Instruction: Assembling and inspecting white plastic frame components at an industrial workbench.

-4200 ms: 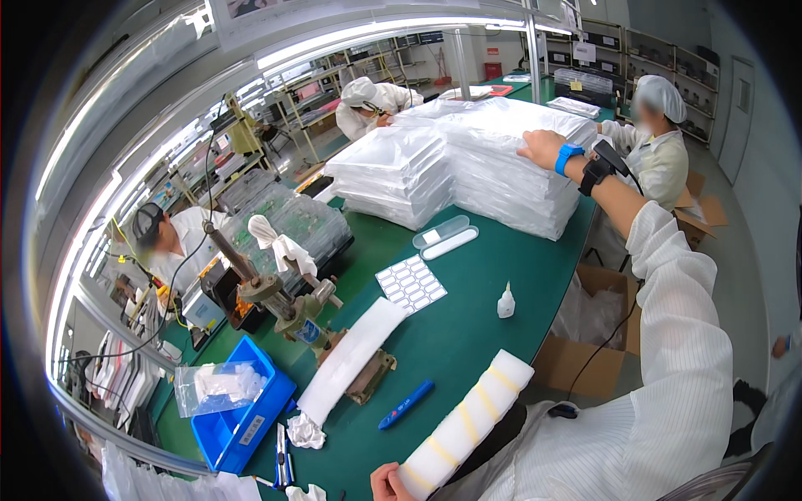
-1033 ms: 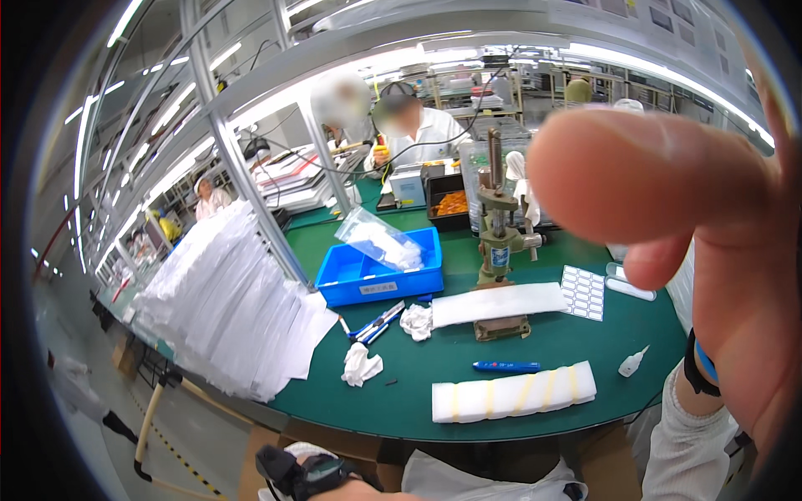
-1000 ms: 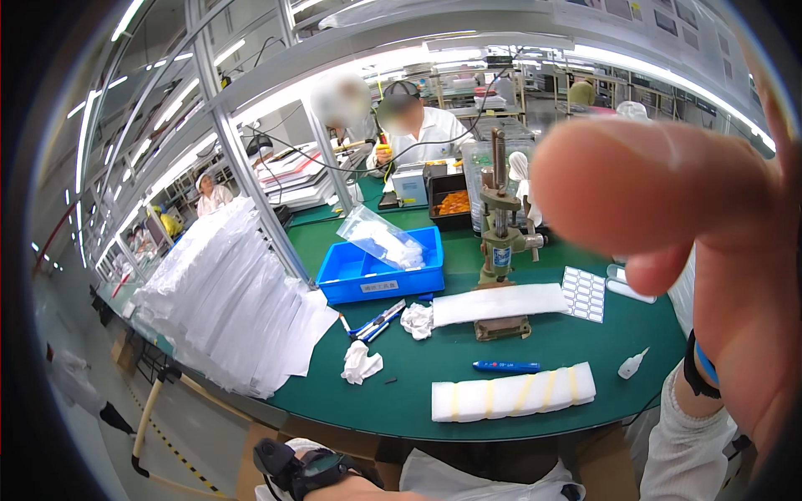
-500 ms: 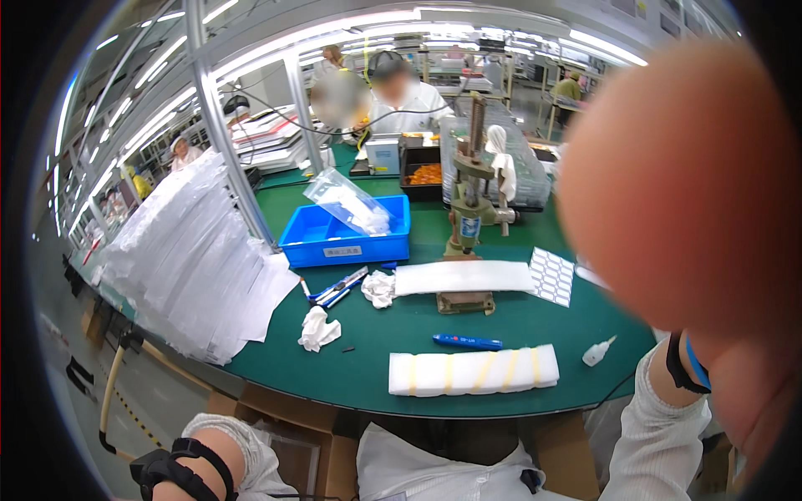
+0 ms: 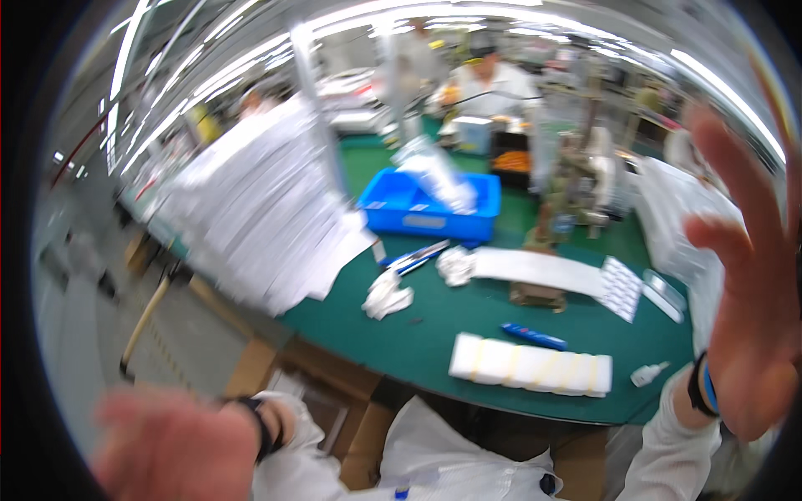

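Note:
My right hand is raised at the right edge, thumb and fingers spread, with nothing in it. At the lower left my left hand is smeared by motion, so its fingers cannot be made out. Neither hand touches anything on the green bench. Nearest the front edge lies a white foam block with yellowish bands. Behind it is a blue pen-shaped tool. A small white bottle with a thin nozzle lies closest to my right hand.
A hand press stands behind a white foam strip. A blue divided bin holds a clear bag. Tall stacked white sheets fill the left side. Crumpled tissues, pens, a label sheet and plastic sheeting lie around. A person sits opposite.
The view has swung left, so the bench appears further right. My right hand has moved back from close in front of the camera. My left hand has come up into view.

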The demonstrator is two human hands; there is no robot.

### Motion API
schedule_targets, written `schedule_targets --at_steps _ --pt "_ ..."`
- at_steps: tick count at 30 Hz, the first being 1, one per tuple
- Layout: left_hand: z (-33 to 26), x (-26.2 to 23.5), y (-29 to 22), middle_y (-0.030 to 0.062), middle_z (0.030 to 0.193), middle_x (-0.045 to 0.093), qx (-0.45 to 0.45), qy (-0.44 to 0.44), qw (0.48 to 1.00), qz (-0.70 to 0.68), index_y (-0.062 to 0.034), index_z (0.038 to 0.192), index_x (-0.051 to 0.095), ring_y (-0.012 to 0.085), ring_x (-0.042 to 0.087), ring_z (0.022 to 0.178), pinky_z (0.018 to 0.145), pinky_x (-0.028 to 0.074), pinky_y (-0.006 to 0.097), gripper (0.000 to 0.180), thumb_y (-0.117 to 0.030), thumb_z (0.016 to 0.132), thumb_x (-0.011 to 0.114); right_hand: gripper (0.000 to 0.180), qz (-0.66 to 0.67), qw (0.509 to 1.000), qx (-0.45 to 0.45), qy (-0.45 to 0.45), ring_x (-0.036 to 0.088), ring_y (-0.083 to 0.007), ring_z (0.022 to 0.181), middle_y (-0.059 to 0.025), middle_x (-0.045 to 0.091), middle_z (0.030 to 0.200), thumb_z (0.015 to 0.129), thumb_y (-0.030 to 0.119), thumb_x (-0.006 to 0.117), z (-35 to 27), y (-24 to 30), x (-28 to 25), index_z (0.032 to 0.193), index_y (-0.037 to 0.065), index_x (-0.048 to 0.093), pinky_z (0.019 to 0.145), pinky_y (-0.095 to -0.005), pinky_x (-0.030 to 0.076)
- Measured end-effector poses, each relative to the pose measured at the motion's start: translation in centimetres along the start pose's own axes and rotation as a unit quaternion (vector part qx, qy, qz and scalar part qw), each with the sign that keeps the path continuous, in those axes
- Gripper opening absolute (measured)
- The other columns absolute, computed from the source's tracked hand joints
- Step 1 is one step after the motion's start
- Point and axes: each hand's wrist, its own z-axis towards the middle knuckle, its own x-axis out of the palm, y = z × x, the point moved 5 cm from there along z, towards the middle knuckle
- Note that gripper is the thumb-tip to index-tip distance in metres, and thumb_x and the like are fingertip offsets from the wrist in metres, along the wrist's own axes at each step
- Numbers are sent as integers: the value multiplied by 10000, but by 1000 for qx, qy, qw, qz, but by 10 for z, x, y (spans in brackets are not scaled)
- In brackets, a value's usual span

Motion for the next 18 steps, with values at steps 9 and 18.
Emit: schedule_targets --at_steps 9,18 --pt "-399 -204 -189 -1 714 583 -701 -247 459 487 -24 782 634 61 548 690 603 431 223 259 -146 980 520 173 331 866 236 291 660 -295 878 -217 664 1021 986 72 541 -195 -98 103 1027 -67 635 800 -379 541" --pt "-475 -378 -315 165 1414 446 -610 209 105 757 -51 1382 452 365 414 1312 1090 339 552 622 -103 788 628 143 393 735 427 350 660 -238 884 -152 669 995 983 70 561 -237 -61 177 1038 -42 631 826 -331 528"
